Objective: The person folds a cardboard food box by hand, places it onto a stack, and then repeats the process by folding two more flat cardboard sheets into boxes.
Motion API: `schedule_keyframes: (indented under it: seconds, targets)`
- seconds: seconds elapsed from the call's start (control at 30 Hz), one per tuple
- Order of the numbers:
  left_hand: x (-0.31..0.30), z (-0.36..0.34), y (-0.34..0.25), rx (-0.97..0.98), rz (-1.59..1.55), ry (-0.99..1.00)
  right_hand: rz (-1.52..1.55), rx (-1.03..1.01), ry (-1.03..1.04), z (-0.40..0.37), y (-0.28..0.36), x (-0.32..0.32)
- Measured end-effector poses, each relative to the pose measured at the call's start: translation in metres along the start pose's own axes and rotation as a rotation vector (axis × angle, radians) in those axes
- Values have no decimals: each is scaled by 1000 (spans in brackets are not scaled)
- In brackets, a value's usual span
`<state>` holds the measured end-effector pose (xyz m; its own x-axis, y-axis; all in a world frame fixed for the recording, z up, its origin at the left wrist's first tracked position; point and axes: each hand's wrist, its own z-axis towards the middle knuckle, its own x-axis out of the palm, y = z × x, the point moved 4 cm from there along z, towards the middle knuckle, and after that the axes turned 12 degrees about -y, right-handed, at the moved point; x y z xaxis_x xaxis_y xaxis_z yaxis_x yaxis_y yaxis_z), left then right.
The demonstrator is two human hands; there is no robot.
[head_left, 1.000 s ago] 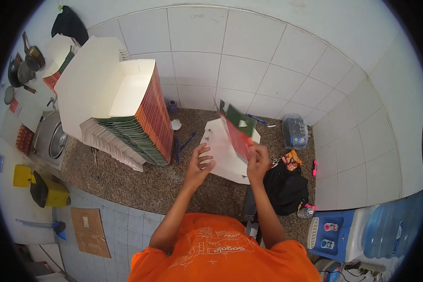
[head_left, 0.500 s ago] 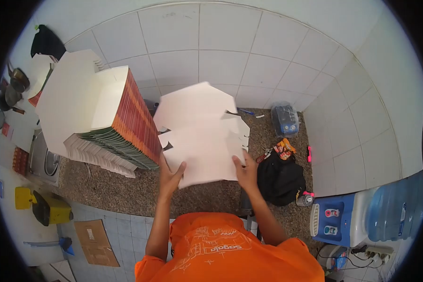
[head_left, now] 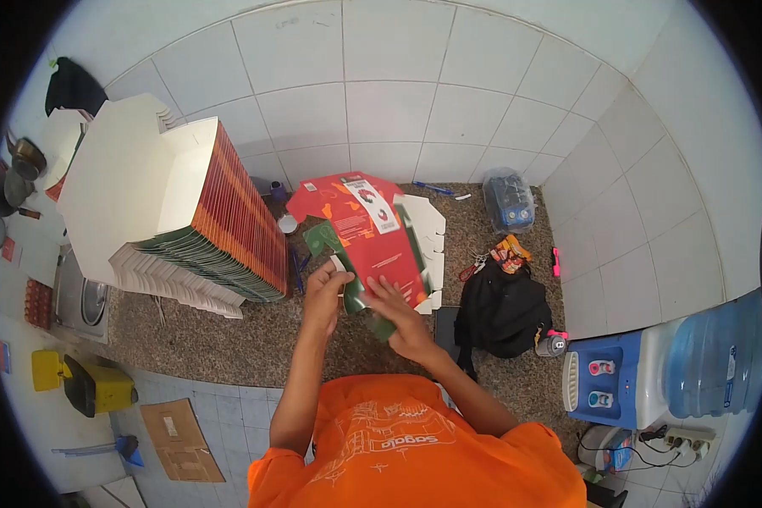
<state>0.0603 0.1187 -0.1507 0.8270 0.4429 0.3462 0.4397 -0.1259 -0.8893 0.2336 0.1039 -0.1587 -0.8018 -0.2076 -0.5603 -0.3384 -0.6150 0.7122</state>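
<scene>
A red and green printed box blank lies partly folded on the counter, its red face upward. White die-cut cardboard shows from under its right side. My left hand pinches the left edge of the blank near a green flap. Lying across the lower part of the red panel, my right hand has its fingers stretched out flat. To the left stands a tall nested stack of boxes, white inside with orange, red and green outsides.
On the granite counter to the right lie a black bag, orange packets and a plastic-wrapped blue item. A water dispenser stands at far right. A sink is at left, a tiled wall behind.
The blank showed its white side between both hands; now a red printed side faces up. My left hand has shifted to its left edge, and my right hand has moved left onto the panel.
</scene>
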Motion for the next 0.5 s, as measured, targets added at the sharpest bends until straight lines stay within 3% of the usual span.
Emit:
schedule_keyframes:
  seconds: [0.03,0.07,0.13,0.17,0.2,0.27,0.43,0.5]
  targets:
    - [1,3,2,-61,-72,17,440,156,-184,1,-1,-4]
    - [0,4,6,-123,-144,31,443,153,-180,0,1,-4]
    - [0,6,13,-130,-164,41,575,563,-415,-9,-3,-13]
    - [4,6,14,-136,-189,56,382,454,-319,-7,5,-24]
    - [6,6,14,-135,-189,59,381,452,-321,-5,5,-26]
    - [20,-7,-4,-174,-254,8,144,-84,-321,7,28,-36]
    - [26,-5,3,-12,-271,-37,265,-63,-516,-1,12,-34]
    - [26,-2,20,-47,-277,-81,1,-322,-393,2,17,-37]
